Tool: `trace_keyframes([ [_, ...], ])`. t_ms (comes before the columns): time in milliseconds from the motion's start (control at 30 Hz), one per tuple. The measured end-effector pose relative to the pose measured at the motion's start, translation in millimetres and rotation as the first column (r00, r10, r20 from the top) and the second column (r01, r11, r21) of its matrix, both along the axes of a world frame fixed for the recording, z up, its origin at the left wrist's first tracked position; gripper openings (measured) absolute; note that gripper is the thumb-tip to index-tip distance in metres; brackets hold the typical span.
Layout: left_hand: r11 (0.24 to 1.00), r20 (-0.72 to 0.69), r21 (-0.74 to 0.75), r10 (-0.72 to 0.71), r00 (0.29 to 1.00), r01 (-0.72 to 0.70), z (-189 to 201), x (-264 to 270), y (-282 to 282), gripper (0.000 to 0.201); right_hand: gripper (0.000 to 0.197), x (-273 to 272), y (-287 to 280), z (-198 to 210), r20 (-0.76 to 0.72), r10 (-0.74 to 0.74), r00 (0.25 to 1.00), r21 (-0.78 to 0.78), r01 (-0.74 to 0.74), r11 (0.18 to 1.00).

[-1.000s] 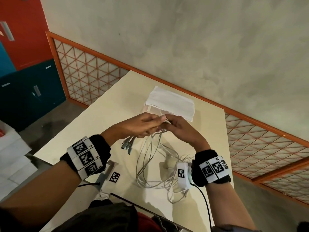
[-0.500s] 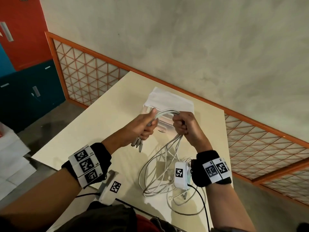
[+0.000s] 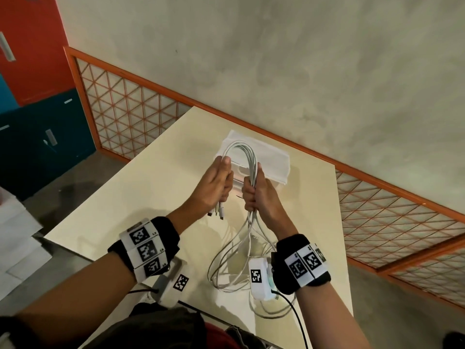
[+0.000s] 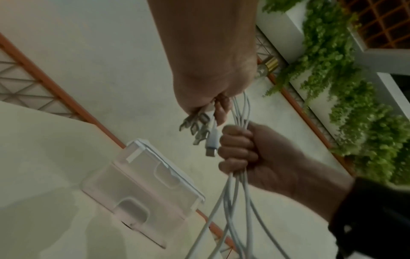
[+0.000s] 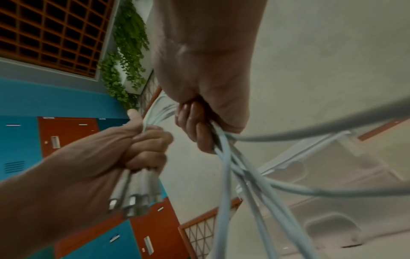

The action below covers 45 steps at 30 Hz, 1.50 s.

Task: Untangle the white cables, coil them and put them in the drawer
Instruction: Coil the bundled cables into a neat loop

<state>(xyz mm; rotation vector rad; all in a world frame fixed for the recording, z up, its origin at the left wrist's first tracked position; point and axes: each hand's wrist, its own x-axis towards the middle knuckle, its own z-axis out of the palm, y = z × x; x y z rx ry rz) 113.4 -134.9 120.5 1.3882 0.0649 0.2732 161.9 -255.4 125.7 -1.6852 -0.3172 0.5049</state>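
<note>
Several white cables [image 3: 241,150] arch in a bundle between my two hands above the cream table [image 3: 141,197]. My left hand [image 3: 217,183] grips the bundle near its plug ends [image 3: 218,211], which hang below the fist [image 4: 203,130] [image 5: 133,201]. My right hand [image 3: 254,193] is a fist around the other leg of the arch [image 4: 240,154]. Below the right hand [image 5: 199,122] the cables [image 5: 233,175] trail down to loose loops [image 3: 226,270] on the table. The white translucent drawer box [image 3: 273,161] stands just behind the hands [image 4: 144,184] [image 5: 321,184].
A grey wall and an orange lattice rail [image 3: 377,212] run behind the table's far and right edges. Teal and red lockers [image 3: 37,137] stand at the left. White sheets [image 3: 15,238] lie off the table's left corner. A black lead [image 3: 299,321] hangs from my right wrist.
Both hands rose and moved away from me toward the drawer box. The short bridge of cable between them grew into a tall arch, and more cable lifted off the table.
</note>
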Motion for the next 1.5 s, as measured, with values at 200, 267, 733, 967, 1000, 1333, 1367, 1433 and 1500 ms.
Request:
trace_keyframes([
  [200, 0.989, -0.006, 0.111, 0.1, 0.995, -0.099, 0, 1, -4, 0.013, 0.065, -10, 15, -5, 0.075, -0.024, 0.997, -0.11, 0.033, 0.993],
  [267, 0.986, -0.016, 0.102, 0.137, 0.99, -0.135, -1, 2, -3, 0.012, 0.06, -12, 17, -6, 0.138, -0.02, 0.99, -0.148, 0.041, 0.988],
  [733, 0.983, -0.079, 0.178, -0.026, 0.997, 0.039, 2, 1, 6, 0.025, 0.059, 7, -4, 12, 0.384, -0.056, 0.921, -0.192, 0.14, 0.971],
  [967, 0.9, -0.096, 0.341, -0.255, 0.962, 0.273, 7, -5, -7, 0.022, 0.055, 13, -3, 30, 0.614, 0.067, 0.787, -0.242, 0.106, 0.964],
  [1000, 0.9, -0.096, 0.342, -0.255, 0.962, 0.272, 6, -4, -7, 0.021, 0.053, 13, -3, 30, 0.597, 0.048, 0.801, -0.229, 0.113, 0.967],
  [1333, 0.848, -0.145, 0.378, -0.341, 0.929, 0.371, 8, 4, -1, 0.024, 0.035, 10, -1, 43, 0.367, -0.017, 0.93, -0.115, 0.064, 0.991],
  [1367, 0.829, -0.157, 0.392, -0.368, 0.916, 0.4, 6, 5, 0, 0.029, 0.037, 11, 0, 42, 0.373, 0.0, 0.928, -0.135, 0.054, 0.989],
  [1433, 0.809, -0.174, 0.383, -0.41, 0.895, 0.445, 2, 6, 1, 0.037, 0.042, 13, -2, 39, 0.368, 0.014, 0.93, -0.16, 0.048, 0.986],
  [1500, 0.827, -0.145, 0.369, -0.4, 0.905, 0.424, 1, 9, 0, 0.037, 0.048, 16, -4, 35, 0.377, 0.008, 0.926, -0.182, 0.066, 0.981],
])
